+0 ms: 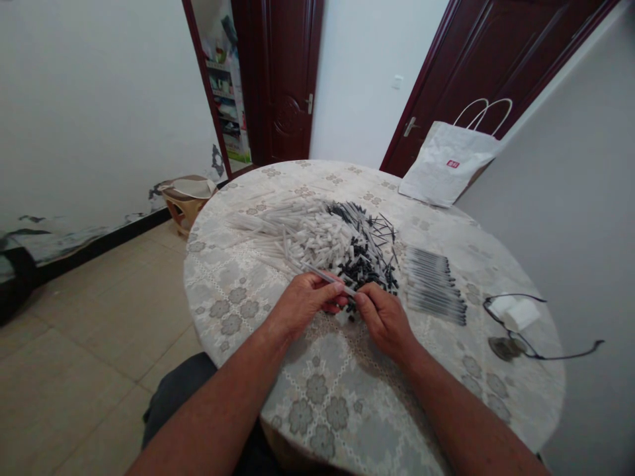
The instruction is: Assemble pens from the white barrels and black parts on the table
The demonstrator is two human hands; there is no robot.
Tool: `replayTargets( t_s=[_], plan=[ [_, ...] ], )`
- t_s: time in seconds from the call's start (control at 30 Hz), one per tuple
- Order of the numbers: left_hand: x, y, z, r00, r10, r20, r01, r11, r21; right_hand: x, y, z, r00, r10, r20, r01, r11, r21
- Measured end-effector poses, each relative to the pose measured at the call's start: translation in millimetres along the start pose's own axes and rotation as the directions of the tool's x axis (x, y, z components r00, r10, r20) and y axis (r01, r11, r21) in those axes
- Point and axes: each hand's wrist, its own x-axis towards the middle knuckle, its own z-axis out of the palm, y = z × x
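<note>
My left hand (310, 299) pinches a thin translucent pen barrel (318, 270) between thumb and fingers. My right hand (385, 318) closes its thumb and fingers on the near end of the same barrel; what its fingertips cover is hidden. Just beyond both hands lies a heap of white plastic pieces (322, 239), with small black pieces (361, 266) at its right side. Clear tubes (262, 228) spread out to the left of the heap. Thin dark-tipped sticks, like refills (380, 228), lie at the back right. A neat row of pens with dark ends (434, 285) lies right of the heap.
A patterned cloth covers the round table (317, 390). Eyeglasses (536, 355), a white roll (520, 315) and a small round object (506, 348) lie at the right. A white bag (446, 165) stands at the back right. Left of the table is a stool (183, 208).
</note>
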Motion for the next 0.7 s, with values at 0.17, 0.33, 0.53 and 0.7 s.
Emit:
replayTargets(
  t_s=[0.17,0.33,0.53,0.7],
  plan=[
    [6,19,-32.6,0.942,0.273,-0.195,-0.176,0.897,0.405,-1,8,-6,0.972,0.143,-0.189,-0.129,0.988,0.087],
    [11,21,-62.1,0.851,0.465,-0.245,-0.129,0.636,0.761,3,16,-10,0.911,0.297,-0.286,-0.17,0.902,0.396],
    [14,7,-62.1,0.927,0.374,0.039,-0.169,0.323,0.931,5,17,-9,0.906,0.317,-0.28,-0.126,0.833,0.538],
    [11,2,-52.2,0.937,0.328,0.12,-0.214,0.267,0.94,5,18,-9,0.907,0.323,-0.271,-0.099,0.787,0.608]
  ],
)
